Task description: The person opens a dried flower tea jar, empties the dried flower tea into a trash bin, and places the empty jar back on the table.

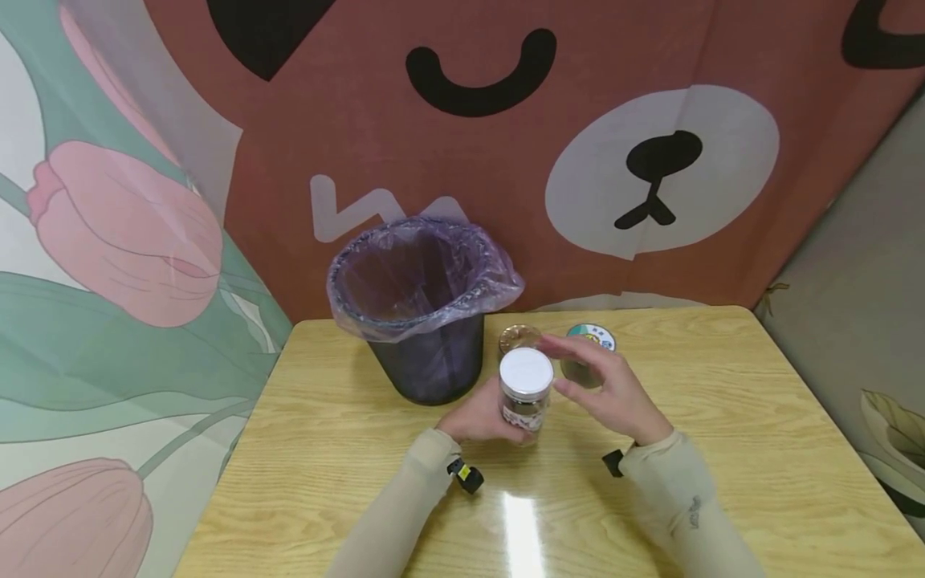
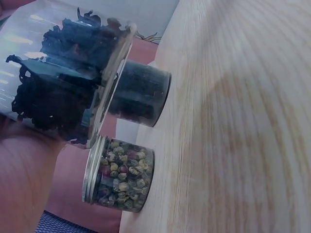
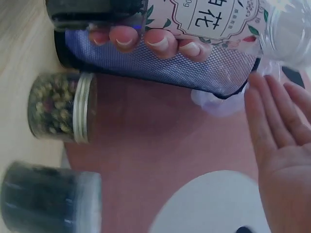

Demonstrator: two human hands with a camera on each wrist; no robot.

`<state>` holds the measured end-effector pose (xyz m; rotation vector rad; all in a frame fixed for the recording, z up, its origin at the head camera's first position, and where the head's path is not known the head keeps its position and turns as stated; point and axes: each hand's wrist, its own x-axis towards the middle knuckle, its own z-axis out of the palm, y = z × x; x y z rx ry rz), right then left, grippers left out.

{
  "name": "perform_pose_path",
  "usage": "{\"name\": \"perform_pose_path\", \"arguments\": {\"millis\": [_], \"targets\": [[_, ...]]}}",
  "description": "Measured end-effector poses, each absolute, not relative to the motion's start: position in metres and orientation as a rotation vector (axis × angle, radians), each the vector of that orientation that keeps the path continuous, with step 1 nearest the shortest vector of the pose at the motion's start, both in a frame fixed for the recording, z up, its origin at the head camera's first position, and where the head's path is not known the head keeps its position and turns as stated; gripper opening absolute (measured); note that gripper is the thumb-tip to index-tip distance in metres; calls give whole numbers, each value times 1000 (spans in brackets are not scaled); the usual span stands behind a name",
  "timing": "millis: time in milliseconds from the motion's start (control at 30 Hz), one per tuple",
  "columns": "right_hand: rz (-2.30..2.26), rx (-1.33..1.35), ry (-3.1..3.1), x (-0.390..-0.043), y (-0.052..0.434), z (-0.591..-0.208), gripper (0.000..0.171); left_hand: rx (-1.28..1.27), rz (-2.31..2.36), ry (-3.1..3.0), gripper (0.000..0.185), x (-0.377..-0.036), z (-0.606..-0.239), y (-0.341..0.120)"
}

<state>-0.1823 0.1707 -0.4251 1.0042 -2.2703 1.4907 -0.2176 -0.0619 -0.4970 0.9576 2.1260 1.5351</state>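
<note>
My left hand [image 1: 473, 417] grips a clear jar [image 2: 63, 73] of dark, crinkled dried pieces, its fingers wrapped round the side. The jar has a white top [image 1: 526, 371] and a pink floral label [image 3: 209, 19], and is held above the table. Close to the top's right side is my right hand [image 1: 620, 393], its fingers extended; in the right wrist view they appear apart from the jar. Behind the hands stand a jar of dried flower buds [image 2: 126, 174] with a metallic lid and a dark-filled jar [image 3: 43, 199] with a colourful lid top [image 1: 596, 335].
A dark mesh bin [image 1: 433, 369] lined with a translucent purple bag [image 1: 499, 281] stands left of the jars, near the back edge. Behind the wooden table [image 1: 325, 482] hangs a reddish-brown cloth [image 1: 361, 144] with a cartoon bear face.
</note>
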Motion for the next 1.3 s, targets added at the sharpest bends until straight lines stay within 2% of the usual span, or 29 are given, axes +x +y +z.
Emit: {"name": "perform_pose_path", "arguments": {"millis": [167, 333, 467, 767, 1100, 1300], "targets": [[1174, 967, -2339, -176, 157, -417, 74, 947, 1539, 2129, 84, -217, -496, -61], [1016, 970, -2361, -173, 142, -411, 83, 997, 1518, 2157, 76, -216, -496, -60], [1031, 948, -2374, -174, 141, -412, 80, 1003, 1516, 2166, 74, -216, -496, -58], [1280, 908, -2390, -179, 166, -418, 78, 966, 1548, 2125, 85, -216, -495, -58], [1333, 908, -2330, -185, 177, -423, 67, 967, 1573, 2089, 81, -217, -497, -60], [1132, 947, -2373, -176, 158, -412, 76, 972, 1588, 2081, 83, -218, -499, -61]]}}
